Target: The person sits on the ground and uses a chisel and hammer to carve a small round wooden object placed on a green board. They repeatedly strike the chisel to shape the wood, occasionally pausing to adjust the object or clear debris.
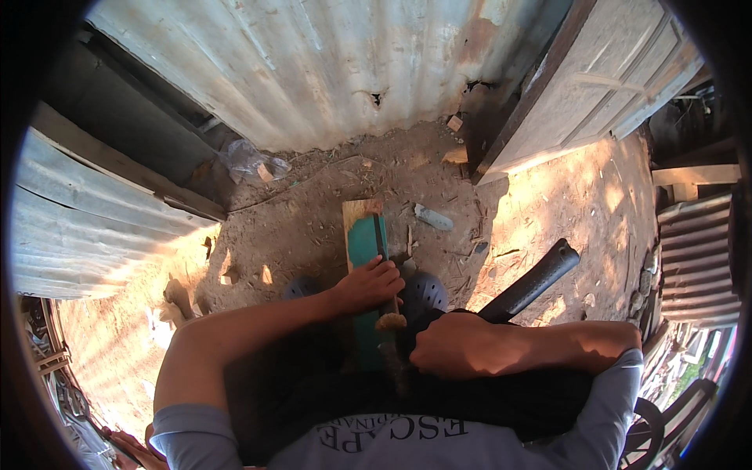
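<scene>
A board (362,236) painted green, with bare wood at its top, stands lengthwise in front of me. My left hand (368,283) grips it together with a narrow dark strip (380,233) along its right side. Just below those fingers is a tan, rough-edged piece (390,321), too unclear to name. My right hand (442,345) is closed at my lap, right of the board; what it holds is hidden. A long black textured handle (529,280) extends from behind that hand toward the upper right.
Corrugated metal sheets (329,63) stand ahead and at the left. A weathered door panel (572,86) leans at the upper right. The dirt floor (298,196) holds scraps, a plastic bag (247,160) and a pale oblong piece (433,217). My sandals (424,290) show beside the board.
</scene>
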`<state>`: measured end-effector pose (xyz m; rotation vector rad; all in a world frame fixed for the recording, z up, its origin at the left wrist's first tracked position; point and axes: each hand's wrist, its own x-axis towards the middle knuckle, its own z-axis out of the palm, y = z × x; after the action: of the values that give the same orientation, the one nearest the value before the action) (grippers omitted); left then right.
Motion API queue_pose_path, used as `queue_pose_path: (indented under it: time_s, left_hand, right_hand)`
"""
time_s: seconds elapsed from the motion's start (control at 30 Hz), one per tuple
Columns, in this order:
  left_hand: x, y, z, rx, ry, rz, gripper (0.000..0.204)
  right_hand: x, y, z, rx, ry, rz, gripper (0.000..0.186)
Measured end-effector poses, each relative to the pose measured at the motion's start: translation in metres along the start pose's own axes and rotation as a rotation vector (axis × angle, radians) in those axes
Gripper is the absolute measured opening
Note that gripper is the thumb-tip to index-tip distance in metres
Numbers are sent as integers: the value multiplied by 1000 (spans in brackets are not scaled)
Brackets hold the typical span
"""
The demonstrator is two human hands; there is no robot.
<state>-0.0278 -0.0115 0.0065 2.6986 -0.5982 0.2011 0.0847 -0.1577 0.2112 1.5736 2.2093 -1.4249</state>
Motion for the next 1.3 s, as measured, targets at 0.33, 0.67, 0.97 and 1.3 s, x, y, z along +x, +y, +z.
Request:
queue_pose_path:
  time_s: [0.33,0.67,0.97,1.3]
  left_hand:
    - [3,-3,-4,10,-40,-38,32]
    - [-4,8,-4,-5,-58,-12,32]
    - [-2,6,-2,-5,-53,6,31]
    - [-7,8,4,99,-55,34,32]
  right_hand:
    - [-3,2,-9,37,-73,38,30]
    - [-9,6,-8,24,-18,97,31]
    - [-6,1,-6,-7,-32,72,30]
    - [-4,5,-9,26,-86,55,32]
